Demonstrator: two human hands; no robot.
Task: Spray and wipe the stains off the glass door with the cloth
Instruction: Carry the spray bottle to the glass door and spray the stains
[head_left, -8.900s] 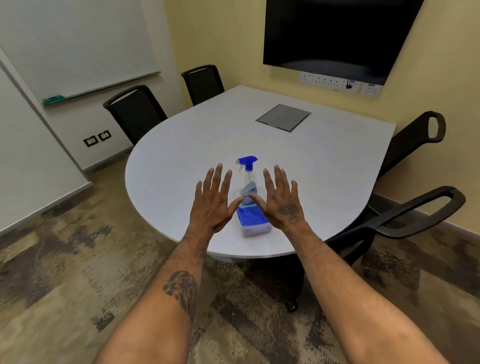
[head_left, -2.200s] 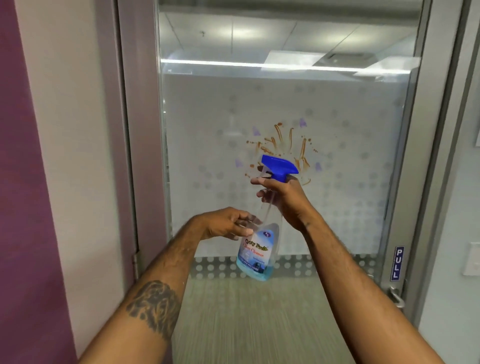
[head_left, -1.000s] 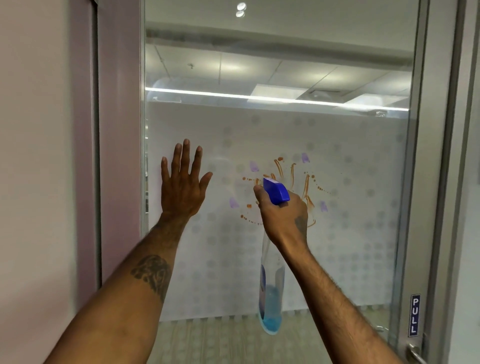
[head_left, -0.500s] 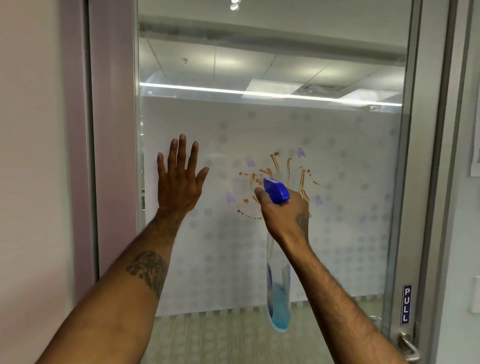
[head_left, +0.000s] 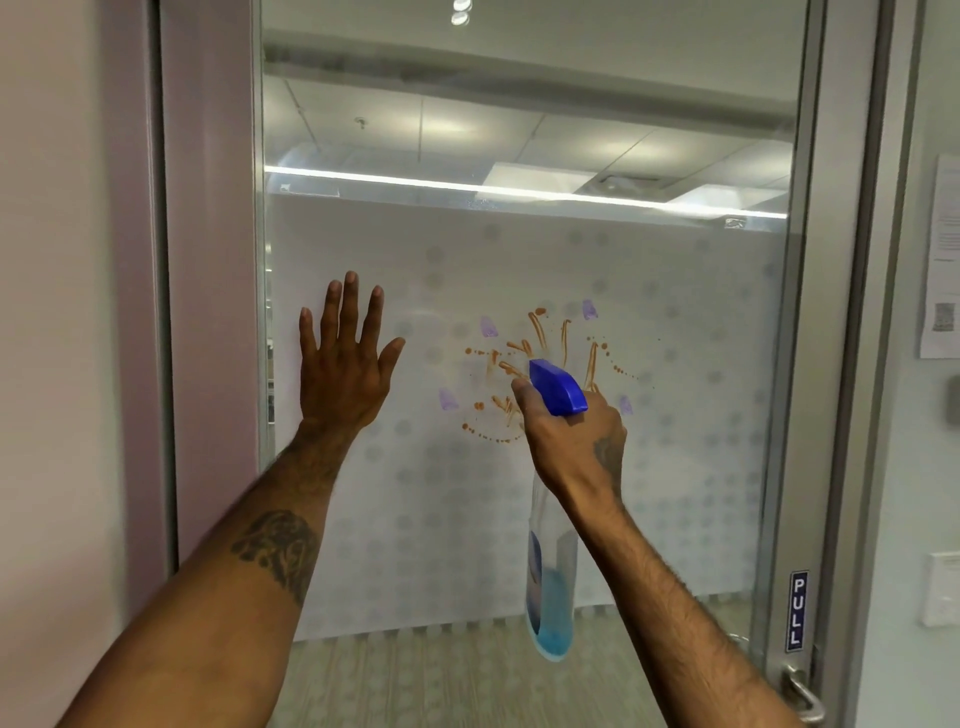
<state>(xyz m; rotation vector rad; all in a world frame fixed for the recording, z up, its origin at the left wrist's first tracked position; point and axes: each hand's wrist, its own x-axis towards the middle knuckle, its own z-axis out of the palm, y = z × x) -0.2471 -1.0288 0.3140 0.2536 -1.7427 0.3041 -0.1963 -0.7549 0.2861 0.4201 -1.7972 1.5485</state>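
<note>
The glass door (head_left: 675, 441) fills the view, frosted with a dot pattern on its lower part. Brown streaks and small purple smudges, the stains (head_left: 540, 332), sit on the frosted part at the middle. My right hand (head_left: 571, 441) grips the neck of a clear spray bottle (head_left: 550, 597) with a blue trigger head and blue liquid at its bottom. The nozzle points at the stains from close by. My left hand (head_left: 345, 364) is spread flat against the glass, left of the stains. No cloth is in view.
The metal door frame (head_left: 836, 364) runs down the right side, with a blue PULL sign (head_left: 798, 610) and a lever handle (head_left: 802, 693) low down. A purple-tinted wall and frame post (head_left: 208, 260) stand at the left. Papers hang on the right wall.
Over the last second both hands have stayed put: left palm on the glass, right hand aiming the bottle at the stains. Earlier, I held the bottle lower with both hands.
</note>
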